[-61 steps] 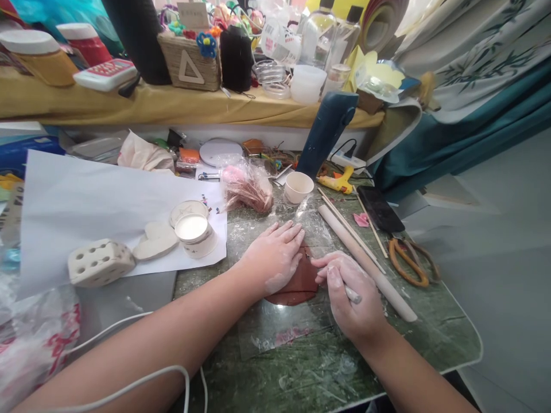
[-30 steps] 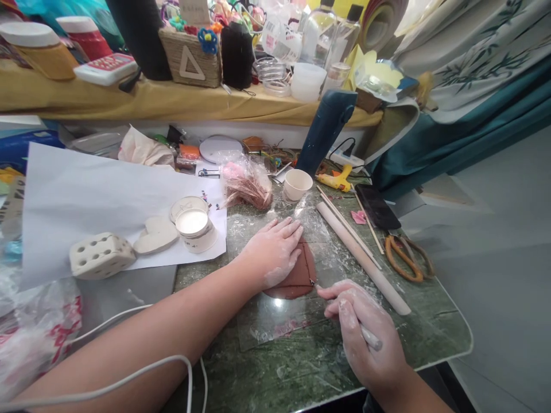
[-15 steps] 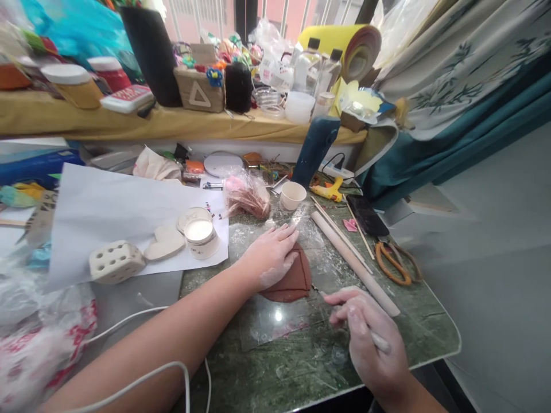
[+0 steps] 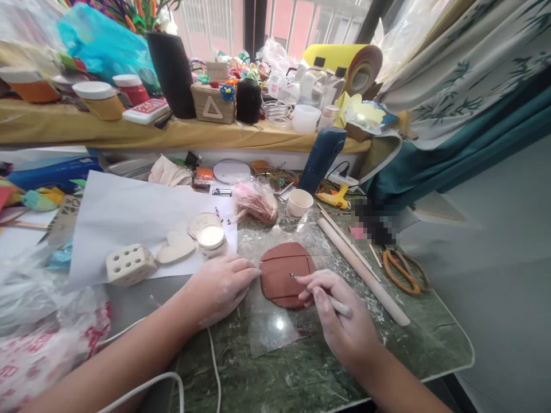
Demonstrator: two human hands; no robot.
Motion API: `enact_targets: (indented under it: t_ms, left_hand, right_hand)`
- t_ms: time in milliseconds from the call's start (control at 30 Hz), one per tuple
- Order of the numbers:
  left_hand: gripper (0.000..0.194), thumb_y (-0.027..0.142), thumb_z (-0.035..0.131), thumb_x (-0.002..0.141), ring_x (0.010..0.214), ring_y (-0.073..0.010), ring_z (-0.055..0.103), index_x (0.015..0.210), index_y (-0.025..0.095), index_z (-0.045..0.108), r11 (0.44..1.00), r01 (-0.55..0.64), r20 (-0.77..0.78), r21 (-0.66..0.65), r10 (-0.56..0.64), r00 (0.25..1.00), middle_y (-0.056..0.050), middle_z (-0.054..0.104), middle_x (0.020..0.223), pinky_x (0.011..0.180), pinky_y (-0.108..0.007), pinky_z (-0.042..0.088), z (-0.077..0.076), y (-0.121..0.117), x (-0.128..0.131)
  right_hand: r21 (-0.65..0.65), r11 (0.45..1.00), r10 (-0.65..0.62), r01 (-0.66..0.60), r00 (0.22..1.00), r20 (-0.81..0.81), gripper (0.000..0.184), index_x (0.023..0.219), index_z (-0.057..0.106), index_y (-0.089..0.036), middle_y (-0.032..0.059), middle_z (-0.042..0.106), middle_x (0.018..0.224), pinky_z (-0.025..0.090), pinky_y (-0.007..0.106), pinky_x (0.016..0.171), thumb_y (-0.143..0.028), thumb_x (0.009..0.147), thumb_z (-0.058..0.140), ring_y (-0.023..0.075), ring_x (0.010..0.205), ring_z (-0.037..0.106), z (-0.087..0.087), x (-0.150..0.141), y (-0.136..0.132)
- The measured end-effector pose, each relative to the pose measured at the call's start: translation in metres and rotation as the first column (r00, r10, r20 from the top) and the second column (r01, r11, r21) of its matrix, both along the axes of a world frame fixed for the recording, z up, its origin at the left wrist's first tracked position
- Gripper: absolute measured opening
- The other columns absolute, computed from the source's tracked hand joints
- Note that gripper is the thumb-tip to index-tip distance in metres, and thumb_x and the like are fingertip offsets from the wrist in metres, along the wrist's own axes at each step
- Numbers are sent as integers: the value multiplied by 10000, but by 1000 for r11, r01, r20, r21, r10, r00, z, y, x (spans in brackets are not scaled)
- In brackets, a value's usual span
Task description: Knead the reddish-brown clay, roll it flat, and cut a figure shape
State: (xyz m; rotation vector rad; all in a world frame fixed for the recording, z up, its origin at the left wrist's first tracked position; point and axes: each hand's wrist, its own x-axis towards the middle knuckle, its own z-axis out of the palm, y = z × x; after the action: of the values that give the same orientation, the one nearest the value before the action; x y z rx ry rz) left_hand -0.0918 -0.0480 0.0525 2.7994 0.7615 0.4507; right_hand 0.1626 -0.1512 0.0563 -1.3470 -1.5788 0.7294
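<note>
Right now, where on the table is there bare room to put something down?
Bare green table lies before the clear sheet, and right of the rolling pin, below the scissors. The white paper side is crowded.

A cluttered home craft corner: glue gun [image 4: 332,198], scissors [image 4: 400,268], rolling pin [image 4: 364,272], jars and bottles along the shelf [image 4: 129,135].

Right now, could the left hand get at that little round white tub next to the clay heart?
Probably yes. The left hand rests at the brown clay disc's edge, and the white tub stands on the paper just beyond it, with nothing between them.
</note>
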Motion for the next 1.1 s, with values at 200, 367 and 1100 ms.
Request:
enact_targets:
  t_ms: [200,367,1100]
  left_hand:
    - [360,99,473,921,1023,-214,678,1209,208,660,998,47,22,-32,-46,999,-70,699,1255,862,-354,566,-6,2,1]
    - [330,110,500,919,1065,-238,660,1187,196,671,996,80,47,-45,-78,996,-67,685,1304,898,-382,543,-19,4,-3]
    - [507,35,497,821,1073,-234,661,1266,216,658,988,79,110,-134,-65,992,-40,707,1279,923,-373,529,-23,10,1]
  right_hand:
    - [35,999,-7,4,997,72,177,1026,613,-230,47,671,981,510,337,817,-271,1022,441,193,863,651,3,-29,39]
    - [32,999,6,-10,993,120,168,1044,620,-239,35,669,1017,493,337,843,-246,1017,454,189,908,645,-6,-39,44]
    - [104,982,133,-157,969,208,182,1021,603,-224,55,670,1027,496,320,903,-135,992,447,182,992,638,-8,-45,42]
